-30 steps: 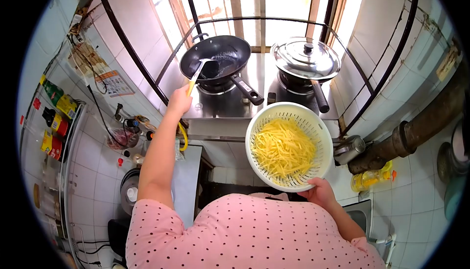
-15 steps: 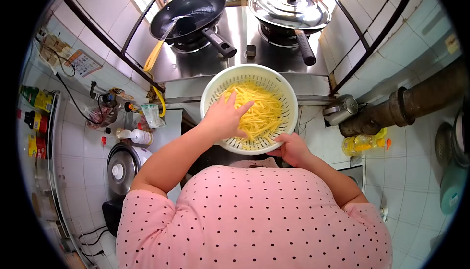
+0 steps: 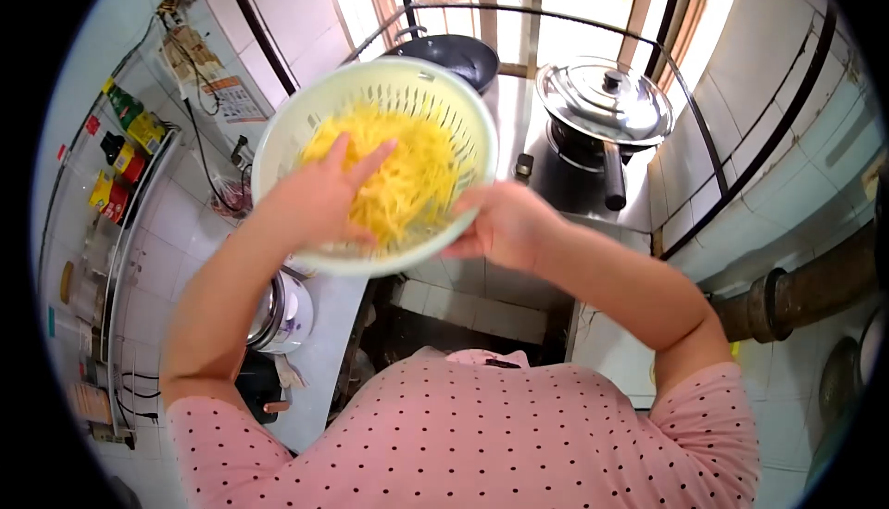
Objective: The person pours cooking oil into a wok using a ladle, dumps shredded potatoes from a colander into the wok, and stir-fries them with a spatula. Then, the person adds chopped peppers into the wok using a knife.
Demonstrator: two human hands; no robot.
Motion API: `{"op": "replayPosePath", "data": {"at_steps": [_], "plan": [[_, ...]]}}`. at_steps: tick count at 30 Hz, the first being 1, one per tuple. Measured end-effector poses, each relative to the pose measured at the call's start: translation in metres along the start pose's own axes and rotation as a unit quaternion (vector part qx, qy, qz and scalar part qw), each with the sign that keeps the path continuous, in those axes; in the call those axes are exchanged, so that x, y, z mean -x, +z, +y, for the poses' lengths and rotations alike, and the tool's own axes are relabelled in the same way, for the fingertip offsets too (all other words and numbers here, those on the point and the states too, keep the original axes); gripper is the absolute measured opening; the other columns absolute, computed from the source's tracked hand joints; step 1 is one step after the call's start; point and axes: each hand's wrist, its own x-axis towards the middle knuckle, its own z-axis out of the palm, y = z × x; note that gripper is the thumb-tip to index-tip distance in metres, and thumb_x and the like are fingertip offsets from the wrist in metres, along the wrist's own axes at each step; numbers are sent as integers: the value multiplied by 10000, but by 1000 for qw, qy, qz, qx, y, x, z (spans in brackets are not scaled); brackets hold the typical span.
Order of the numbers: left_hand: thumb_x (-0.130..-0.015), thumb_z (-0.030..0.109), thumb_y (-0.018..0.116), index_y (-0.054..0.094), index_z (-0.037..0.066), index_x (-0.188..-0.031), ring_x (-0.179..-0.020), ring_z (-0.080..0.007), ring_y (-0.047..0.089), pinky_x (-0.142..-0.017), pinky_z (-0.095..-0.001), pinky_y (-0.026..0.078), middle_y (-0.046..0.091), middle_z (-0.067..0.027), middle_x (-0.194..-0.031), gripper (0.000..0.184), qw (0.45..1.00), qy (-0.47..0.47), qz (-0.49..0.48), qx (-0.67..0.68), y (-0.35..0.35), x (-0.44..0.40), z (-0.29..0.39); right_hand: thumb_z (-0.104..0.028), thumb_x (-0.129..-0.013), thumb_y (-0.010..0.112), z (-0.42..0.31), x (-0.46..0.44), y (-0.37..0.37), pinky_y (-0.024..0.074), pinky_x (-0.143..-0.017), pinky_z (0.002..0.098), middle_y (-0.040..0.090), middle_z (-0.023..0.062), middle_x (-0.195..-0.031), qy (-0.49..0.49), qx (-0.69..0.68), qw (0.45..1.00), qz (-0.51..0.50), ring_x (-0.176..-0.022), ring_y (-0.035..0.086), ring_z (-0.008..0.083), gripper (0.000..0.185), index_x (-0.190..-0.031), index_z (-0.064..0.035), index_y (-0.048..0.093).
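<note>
A white plastic colander (image 3: 479, 129) full of thin yellow strips (image 3: 407, 162), which look like shredded potato, is held up in the air and tilted. My right hand (image 3: 505, 224) grips its rim on the near right side, thumb on top. Over the strips lies my left hand (image 3: 319, 196), its fingers spread and touching or just above them; the blur hides which. Behind the colander, a black wok (image 3: 463, 57) is partly covered from view. To the right, a pan with a shiny metal lid (image 3: 602, 106) sits on the other burner.
A steel stove top (image 3: 523, 125) with a black rail (image 3: 556, 16) runs along the window. At left are a rice cooker (image 3: 292, 314) on a counter (image 3: 319, 370) and a shelf of bottles (image 3: 134, 120). A thick brown pipe (image 3: 801, 291) crosses at right.
My hands have lifted the colander and carried it left, in front of the wok. It looks larger and nearer, and more tilted. The head view has turned too.
</note>
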Motion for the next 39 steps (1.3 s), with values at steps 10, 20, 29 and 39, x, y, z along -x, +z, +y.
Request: {"op": "replayPosePath", "data": {"at_steps": [10,20,29,39], "plan": [[-678,230,772,108,301,-1505,-1077,-432,591,-940,-415,493,189,-373,-1447,1063,984,-2,152,91,-33,-227,-29,2,-832,460,-153,-118,-23,601,-569,385,587,208,-1123,-168,311,928,121,-817,686,324,678,-1453,-77,199],[-727,74,632,606,116,-1162,-986,-403,598,-861,-411,497,604,-243,-1077,438,946,48,241,211,47,-415,-94,-40,-828,441,-207,-245,-39,516,-842,434,454,284,-1340,-240,709,569,342,-966,628,413,779,-1521,-151,104],[-762,123,622,669,33,-983,-948,-349,632,-835,-426,497,670,-188,-961,244,949,150,228,161,76,-392,-127,-13,-765,486,-185,-276,-50,554,-608,389,292,265,-1485,-312,854,292,296,-710,678,344,857,-1527,-168,124],[-864,227,609,679,33,-878,-877,-355,653,-775,-446,513,674,-189,-879,207,986,30,167,3,61,-289,-124,-52,-803,507,-181,-256,-55,559,-574,338,282,290,-1481,-360,835,252,331,-729,698,294,846,-1520,-101,61]]}}
